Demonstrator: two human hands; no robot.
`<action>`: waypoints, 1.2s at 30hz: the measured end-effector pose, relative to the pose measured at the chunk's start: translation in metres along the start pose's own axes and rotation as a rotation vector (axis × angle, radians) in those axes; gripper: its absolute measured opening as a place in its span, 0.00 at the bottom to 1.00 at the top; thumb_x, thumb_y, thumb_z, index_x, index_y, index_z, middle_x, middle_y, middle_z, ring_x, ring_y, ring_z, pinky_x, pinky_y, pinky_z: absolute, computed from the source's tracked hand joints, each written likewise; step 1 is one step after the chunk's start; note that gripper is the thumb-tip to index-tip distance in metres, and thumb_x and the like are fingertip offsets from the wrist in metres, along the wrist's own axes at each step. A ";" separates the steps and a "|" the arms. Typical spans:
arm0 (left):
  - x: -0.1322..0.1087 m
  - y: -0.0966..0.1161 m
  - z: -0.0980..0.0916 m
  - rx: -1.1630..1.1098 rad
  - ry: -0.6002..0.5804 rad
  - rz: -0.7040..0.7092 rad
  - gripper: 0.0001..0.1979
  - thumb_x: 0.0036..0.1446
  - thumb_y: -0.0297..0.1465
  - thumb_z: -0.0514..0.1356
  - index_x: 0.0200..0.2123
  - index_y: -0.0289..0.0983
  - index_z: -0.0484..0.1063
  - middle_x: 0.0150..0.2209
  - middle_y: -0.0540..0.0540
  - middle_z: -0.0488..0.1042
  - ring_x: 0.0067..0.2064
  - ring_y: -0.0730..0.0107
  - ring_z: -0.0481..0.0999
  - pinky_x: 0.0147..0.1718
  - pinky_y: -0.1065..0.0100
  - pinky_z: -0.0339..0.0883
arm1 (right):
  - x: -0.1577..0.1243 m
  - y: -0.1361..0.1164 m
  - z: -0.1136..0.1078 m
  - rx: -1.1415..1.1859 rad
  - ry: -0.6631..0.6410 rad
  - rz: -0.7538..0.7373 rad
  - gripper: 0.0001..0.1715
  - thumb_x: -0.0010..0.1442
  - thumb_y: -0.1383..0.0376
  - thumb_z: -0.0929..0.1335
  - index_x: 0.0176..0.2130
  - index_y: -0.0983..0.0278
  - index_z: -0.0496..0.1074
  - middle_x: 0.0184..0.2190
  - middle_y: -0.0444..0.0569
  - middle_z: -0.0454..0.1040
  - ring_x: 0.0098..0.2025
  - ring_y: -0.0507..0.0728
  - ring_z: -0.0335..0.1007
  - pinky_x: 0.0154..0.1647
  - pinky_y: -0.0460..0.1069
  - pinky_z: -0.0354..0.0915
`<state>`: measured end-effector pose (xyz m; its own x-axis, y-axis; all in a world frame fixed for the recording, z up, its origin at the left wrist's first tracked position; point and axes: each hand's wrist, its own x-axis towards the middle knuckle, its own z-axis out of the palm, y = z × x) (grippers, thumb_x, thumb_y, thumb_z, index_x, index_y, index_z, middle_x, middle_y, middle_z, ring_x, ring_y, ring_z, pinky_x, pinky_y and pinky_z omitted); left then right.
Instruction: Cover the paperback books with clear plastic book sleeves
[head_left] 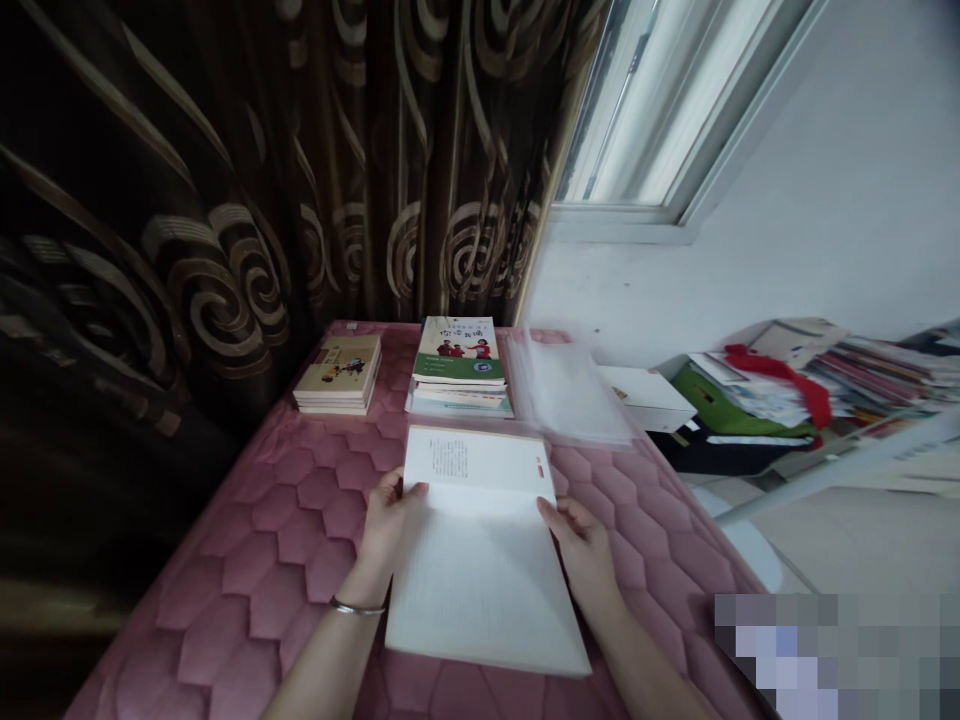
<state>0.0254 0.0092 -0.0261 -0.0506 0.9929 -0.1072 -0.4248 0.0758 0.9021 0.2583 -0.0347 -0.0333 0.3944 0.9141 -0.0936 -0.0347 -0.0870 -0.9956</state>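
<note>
A white open book lies between my hands over the pink quilted surface. Its upper part carries a block of small print and a little red mark; the lower part looks plain white. My left hand, with a bangle at the wrist, grips the book's left edge, thumb on top. At the right edge, my right hand holds it the same way. Fingers under the book are partly hidden. Just beyond it stands a stack of books, the top one green and white with drawn figures.
Several tan books are stacked at the far left. Clear plastic sheets lie right of the middle stack, near a white box. Papers and a red strap pile up at the right. A dark patterned curtain hangs behind.
</note>
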 end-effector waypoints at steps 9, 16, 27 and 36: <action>-0.003 0.002 0.005 -0.023 0.004 0.023 0.15 0.38 0.33 0.71 0.32 0.35 0.76 0.30 0.49 0.78 0.28 0.73 0.73 0.29 0.74 0.63 | 0.002 -0.005 -0.001 0.189 -0.088 0.032 0.23 0.43 0.51 0.76 0.34 0.62 0.73 0.29 0.46 0.76 0.29 0.56 0.68 0.30 0.48 0.62; 0.000 0.002 0.001 -0.008 -0.010 -0.029 0.18 0.39 0.33 0.71 0.35 0.34 0.77 0.34 0.45 0.79 0.30 0.70 0.74 0.30 0.73 0.65 | 0.002 0.002 -0.006 0.109 -0.112 0.049 0.24 0.44 0.47 0.74 0.24 0.64 0.71 0.18 0.42 0.69 0.21 0.53 0.61 0.24 0.47 0.55; -0.001 0.005 0.002 0.060 0.000 0.059 0.16 0.41 0.33 0.69 0.36 0.35 0.77 0.34 0.46 0.79 0.34 0.68 0.75 0.33 0.72 0.65 | 0.002 0.005 -0.006 0.116 -0.148 0.011 0.24 0.47 0.46 0.73 0.30 0.65 0.73 0.21 0.44 0.70 0.23 0.53 0.61 0.24 0.46 0.58; -0.002 0.007 0.003 0.100 -0.018 0.091 0.15 0.42 0.34 0.68 0.36 0.35 0.75 0.33 0.46 0.79 0.33 0.68 0.74 0.33 0.72 0.64 | 0.003 0.008 -0.007 0.181 -0.164 0.005 0.19 0.49 0.51 0.73 0.30 0.64 0.73 0.24 0.45 0.72 0.25 0.54 0.62 0.28 0.47 0.58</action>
<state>0.0254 0.0085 -0.0178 -0.0678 0.9976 -0.0162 -0.3267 -0.0068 0.9451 0.2661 -0.0351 -0.0412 0.2396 0.9673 -0.0830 -0.2066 -0.0328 -0.9779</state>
